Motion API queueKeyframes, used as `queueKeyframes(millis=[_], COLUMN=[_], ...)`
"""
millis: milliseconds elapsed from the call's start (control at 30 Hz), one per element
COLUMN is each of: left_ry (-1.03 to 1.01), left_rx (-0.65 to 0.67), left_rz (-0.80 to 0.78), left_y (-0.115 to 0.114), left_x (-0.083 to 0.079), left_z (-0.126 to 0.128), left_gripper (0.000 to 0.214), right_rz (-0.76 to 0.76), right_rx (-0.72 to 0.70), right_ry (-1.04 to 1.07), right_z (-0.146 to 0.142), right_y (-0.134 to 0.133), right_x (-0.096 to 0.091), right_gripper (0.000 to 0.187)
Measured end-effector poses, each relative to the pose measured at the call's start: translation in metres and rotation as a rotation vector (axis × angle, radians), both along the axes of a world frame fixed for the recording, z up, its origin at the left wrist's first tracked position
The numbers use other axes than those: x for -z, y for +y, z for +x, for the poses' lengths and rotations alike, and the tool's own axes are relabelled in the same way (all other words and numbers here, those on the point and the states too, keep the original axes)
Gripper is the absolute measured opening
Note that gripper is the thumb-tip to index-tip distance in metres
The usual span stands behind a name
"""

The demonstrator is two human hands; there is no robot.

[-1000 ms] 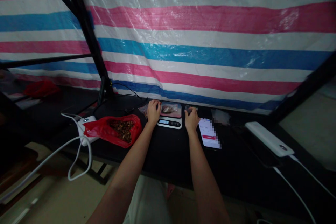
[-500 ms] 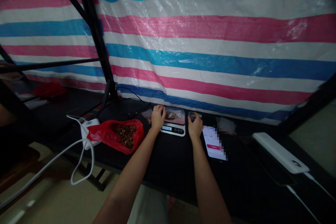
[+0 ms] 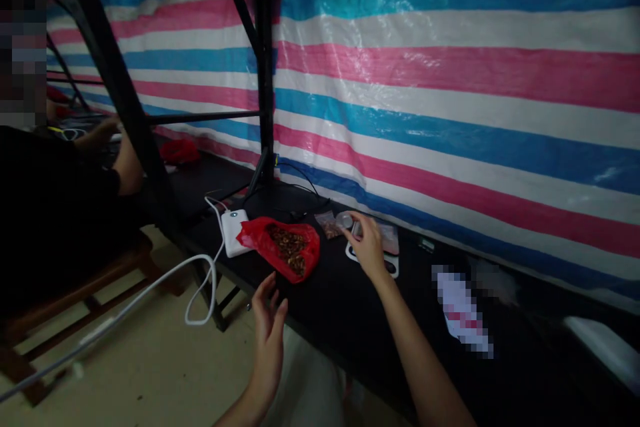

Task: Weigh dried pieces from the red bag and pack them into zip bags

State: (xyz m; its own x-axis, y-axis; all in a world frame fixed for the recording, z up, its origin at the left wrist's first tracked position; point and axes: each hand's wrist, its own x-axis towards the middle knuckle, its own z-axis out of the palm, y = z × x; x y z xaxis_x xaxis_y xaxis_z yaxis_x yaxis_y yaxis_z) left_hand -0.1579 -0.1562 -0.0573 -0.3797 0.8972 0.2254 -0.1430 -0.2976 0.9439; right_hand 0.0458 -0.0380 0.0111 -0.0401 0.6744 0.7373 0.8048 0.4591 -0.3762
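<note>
My right hand (image 3: 369,245) is closed on a small clear cup (image 3: 345,220), tilted above the back of the table. Below that hand, partly covered by it, lies a white digital scale (image 3: 393,269) with a clear plastic bag (image 3: 390,237) on its far part. A small clear bag of brown pieces (image 3: 329,227) lies just left of the cup. My left hand (image 3: 269,323) is open at the table's front edge, fingers apart and nothing in it. Just beyond it an open red plastic bag (image 3: 311,245) holds many brown, nut-like or seed-like pieces (image 3: 289,248).
A white power bank (image 3: 233,233) with a looping white cable (image 3: 214,287) is left of the red bag. To the right lie a phone (image 3: 460,313) and another white device (image 3: 600,350). Black frame posts (image 3: 263,80) rise behind; a person (image 3: 60,193) sits at left.
My view has turned left. My left hand has left the bag at the scale and drawn back to the table's front edge. My right hand has carried the cup leftward over the scale.
</note>
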Motion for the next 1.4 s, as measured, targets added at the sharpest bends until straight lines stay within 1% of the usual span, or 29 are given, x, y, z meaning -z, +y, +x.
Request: queueKeyframes(millis=[67, 100, 167, 267, 367, 467, 567, 667, 767, 867, 967, 1033, 1133, 1200, 1333, 1400], left_ry=[-0.074, -0.113, -0.194, -0.293, -0.373, -0.445, -0.485, -0.5, -0.475, -0.409, -0.328, -0.307, -0.308, -0.293, -0.226, -0.124], left_rx=[0.073, 0.105, 0.146, 0.16, 0.174, 0.193, 0.156, 0.112, 0.068, 0.027, -0.02, -0.039, -0.038, -0.025, -0.009, -0.054], left_rz=[-0.089, -0.121, -0.181, -0.252, -0.253, -0.205, -0.146, -0.037, 0.061, 0.106, 0.102, 0.104, 0.11, 0.094, 0.034, 0.002], left_y=[0.005, 0.009, 0.019, 0.031, 0.038, 0.04, 0.038, 0.039, 0.042, 0.048, 0.051, 0.052, 0.054, 0.056, 0.053, 0.044], left_x=[0.013, 0.017, 0.02, 0.019, 0.017, 0.012, 0.004, -0.003, -0.007, -0.009, -0.009, -0.009, -0.008, -0.006, 0.002, 0.002], left_z=[-0.013, -0.017, -0.02, -0.016, -0.005, 0.011, 0.026, 0.036, 0.042, 0.042, 0.04, 0.038, 0.035, 0.034, 0.03, 0.027], left_gripper=[0.049, 0.052, 0.056, 0.057, 0.058, 0.061, 0.064, 0.066, 0.065, 0.062, 0.062, 0.063, 0.065, 0.066, 0.07, 0.07], right_rz=[-0.109, -0.153, -0.209, -0.252, -0.25, -0.238, -0.249, -0.284, -0.357, -0.439, -0.522, -0.598, -0.714, -0.773, -0.858, -0.862], right_rx=[-0.201, -0.277, -0.376, -0.442, -0.476, -0.508, -0.519, -0.506, -0.514, -0.535, -0.572, -0.647, -0.756, -0.785, -0.808, -0.811], right_ry=[-0.228, -0.342, -0.547, -0.805, -0.982, -1.059, -1.071, -1.032, -0.96, -0.839, -0.636, -0.449, -0.155, 0.001, 0.204, 0.269], right_z=[-0.029, -0.042, -0.063, -0.081, -0.087, -0.088, -0.087, -0.088, -0.089, -0.088, -0.086, -0.085, -0.084, -0.084, -0.083, -0.082], right_y=[0.005, 0.008, 0.014, 0.023, 0.027, 0.026, 0.021, 0.015, 0.009, 0.008, 0.013, 0.017, 0.022, 0.023, 0.023, 0.024], right_x=[-0.009, -0.013, -0.021, -0.028, -0.029, -0.027, -0.026, -0.027, -0.027, -0.024, -0.017, -0.01, 0.0, 0.007, 0.017, 0.019], right_gripper=[0.034, 0.034, 0.033, 0.028, 0.026, 0.026, 0.024, 0.027, 0.031, 0.037, 0.04, 0.039, 0.035, 0.034, 0.04, 0.042])
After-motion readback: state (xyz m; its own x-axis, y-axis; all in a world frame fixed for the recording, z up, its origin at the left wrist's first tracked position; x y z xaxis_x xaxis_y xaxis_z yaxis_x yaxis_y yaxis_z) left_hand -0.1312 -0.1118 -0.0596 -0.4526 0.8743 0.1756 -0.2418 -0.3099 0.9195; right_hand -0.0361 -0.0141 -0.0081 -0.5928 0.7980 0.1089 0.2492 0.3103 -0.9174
